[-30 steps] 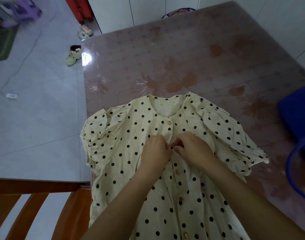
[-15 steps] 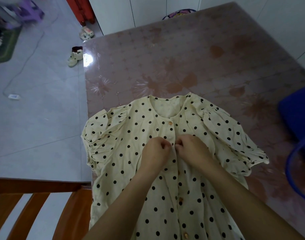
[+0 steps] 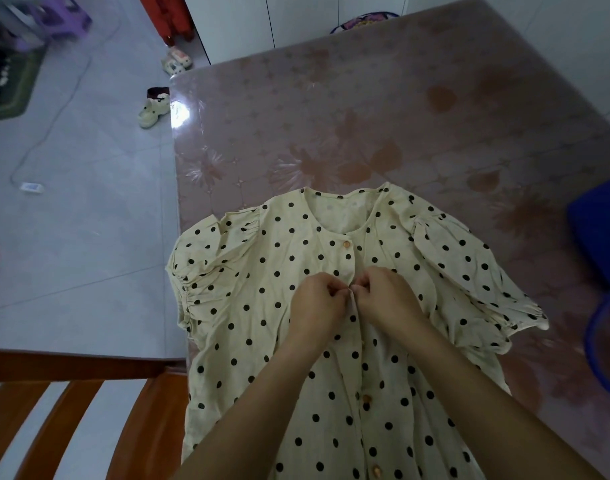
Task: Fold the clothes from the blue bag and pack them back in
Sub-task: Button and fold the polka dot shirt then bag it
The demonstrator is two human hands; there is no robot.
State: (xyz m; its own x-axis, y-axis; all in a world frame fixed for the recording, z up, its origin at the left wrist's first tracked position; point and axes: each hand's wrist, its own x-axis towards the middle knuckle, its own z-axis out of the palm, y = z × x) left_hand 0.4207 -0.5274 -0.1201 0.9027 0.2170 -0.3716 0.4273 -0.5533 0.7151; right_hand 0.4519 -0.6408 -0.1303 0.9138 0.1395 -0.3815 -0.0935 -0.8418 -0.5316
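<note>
Obs. The cream polka-dot blouse (image 3: 262, 289), thin woven cloth with puffed short sleeves, lies front-up and spread flat on the glossy brown floral-printed table (image 3: 366, 98). Its long axis runs from the round collar, away from the person, to the hem, which passes toward them and out of view. The button placket runs down that axis at centre.

Grip. The left hand (image 3: 315, 303) and right hand (image 3: 386, 296) meet knuckle to knuckle on the placket, just below the top orange-tan round button (image 3: 347, 244). Each hand has its fingers curled and pinches one edge of the cloth. Whether a button sits between the fingertips cannot be told; they hide it. A lower button (image 3: 366, 398) shows further down the same line.

Judgement: the step in hand looks like fastening the front, ahead of folding. No fold is made yet.

Key relation. The dark blue fabric bag (image 3: 601, 237) sits at the right side of the table, cut by the frame. Its blue loop handle (image 3: 589, 341) is near the sleeve on the person's right, but apart from it. The bag lies right of the grip, so the right hand is the nearer one for packing.

Material. The cloth is limp and lightly creased and likely to slide on the slick table cover. The gathered sleeves will add bulk when folded.

A slatted red-brown wooden chair (image 3: 89, 410) stands at near left.
</note>
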